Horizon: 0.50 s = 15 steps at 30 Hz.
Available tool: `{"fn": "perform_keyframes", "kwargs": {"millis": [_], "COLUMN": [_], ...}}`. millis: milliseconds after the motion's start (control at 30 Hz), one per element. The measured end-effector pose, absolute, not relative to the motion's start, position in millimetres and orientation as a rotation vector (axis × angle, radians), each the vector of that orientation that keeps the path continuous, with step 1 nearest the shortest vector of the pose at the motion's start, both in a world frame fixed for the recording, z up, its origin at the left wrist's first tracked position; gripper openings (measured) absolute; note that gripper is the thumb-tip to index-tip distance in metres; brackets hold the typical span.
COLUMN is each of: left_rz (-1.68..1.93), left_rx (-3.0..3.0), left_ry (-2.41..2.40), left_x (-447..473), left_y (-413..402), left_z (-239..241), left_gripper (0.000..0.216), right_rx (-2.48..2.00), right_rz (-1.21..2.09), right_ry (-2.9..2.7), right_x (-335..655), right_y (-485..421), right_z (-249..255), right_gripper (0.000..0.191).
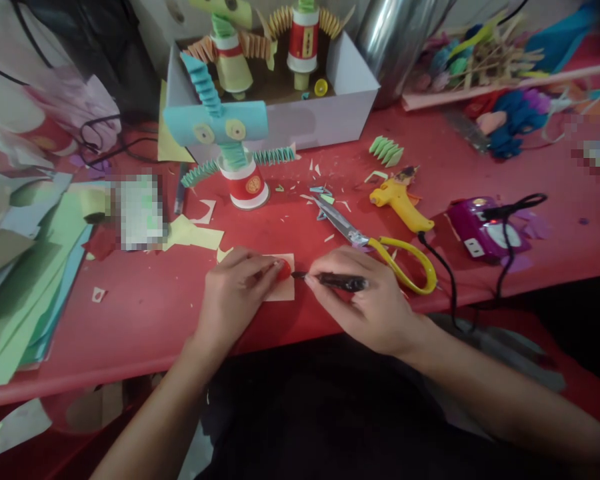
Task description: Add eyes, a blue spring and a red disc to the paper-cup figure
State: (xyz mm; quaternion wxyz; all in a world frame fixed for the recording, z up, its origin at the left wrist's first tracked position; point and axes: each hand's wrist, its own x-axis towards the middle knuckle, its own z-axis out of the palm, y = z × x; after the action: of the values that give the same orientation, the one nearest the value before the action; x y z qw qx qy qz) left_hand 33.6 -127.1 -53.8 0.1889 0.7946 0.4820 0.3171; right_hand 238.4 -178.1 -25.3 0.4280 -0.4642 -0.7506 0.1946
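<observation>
My left hand pinches a small red round piece, which looks like a bottle cap, against a pale peach piece of paper near the table's front edge. The fingers partly hide both the cap and the paper. In my right hand is a black pen, gripped for writing, its tip at the cap's right edge over the paper. Just beyond my right hand lie scissors with yellow handles. A paper-cup figure with a blue roll head and folded-paper arms stands upright behind my hands.
A yellow glue gun and a purple power adapter with cords lie at right. Behind stands a white box holding two more cup figures, beside a metal flask. Coloured paper sheets cover the left end; paper scraps are scattered around.
</observation>
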Motion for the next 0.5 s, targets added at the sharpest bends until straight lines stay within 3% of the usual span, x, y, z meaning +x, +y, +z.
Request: {"fn": "perform_keyframes", "kwargs": {"millis": [500], "left_rz": [0.715], "left_rx": [2.181], "left_ry": [1.244], "left_x": [32], "left_y": [-110], "left_z": [-42], "left_gripper": [0.013], "right_rx": [-1.102], "right_rz": [0.436], "right_ry": [-1.807], "right_x": [218], "right_y": [-191], "right_z": [-35], "right_gripper": [0.01]}}
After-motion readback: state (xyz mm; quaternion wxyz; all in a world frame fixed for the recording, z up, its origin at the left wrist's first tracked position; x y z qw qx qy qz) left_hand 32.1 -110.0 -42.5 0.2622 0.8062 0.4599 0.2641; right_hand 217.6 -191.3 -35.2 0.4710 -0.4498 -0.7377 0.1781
